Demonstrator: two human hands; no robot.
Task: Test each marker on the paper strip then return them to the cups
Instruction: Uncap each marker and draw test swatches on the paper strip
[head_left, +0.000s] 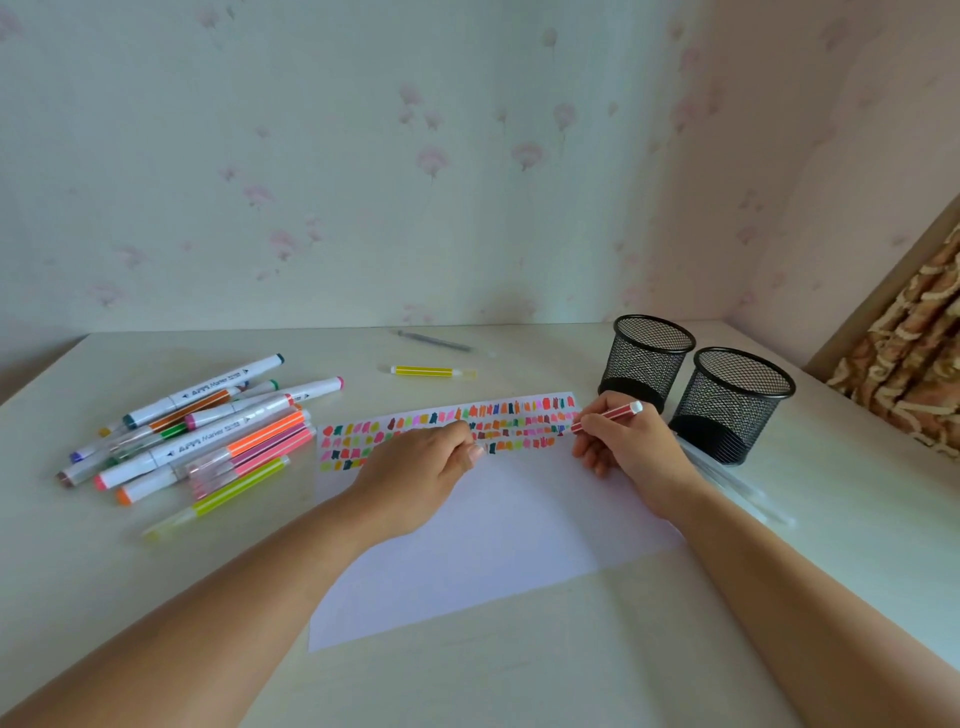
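Observation:
A white paper sheet (498, 540) lies in front of me, its far band covered with rows of small colour swatches (519, 421). My right hand (623, 452) grips a red striped marker (610, 415), tip down at the right end of the swatch rows. My left hand (421, 473) rests on the paper with fingers curled, and something small seems pinched at its fingertips, perhaps a cap. Two black mesh cups (647, 358) (732, 402) stand to the right of the paper. A pile of markers (202, 431) lies at the left.
A yellow striped marker (426, 371) lies beyond the paper, and a grey pen (434, 341) near the wall. Clear pens or caps (727, 483) lie by the nearer cup. A wooden frame (893, 291) borders the desk at the right.

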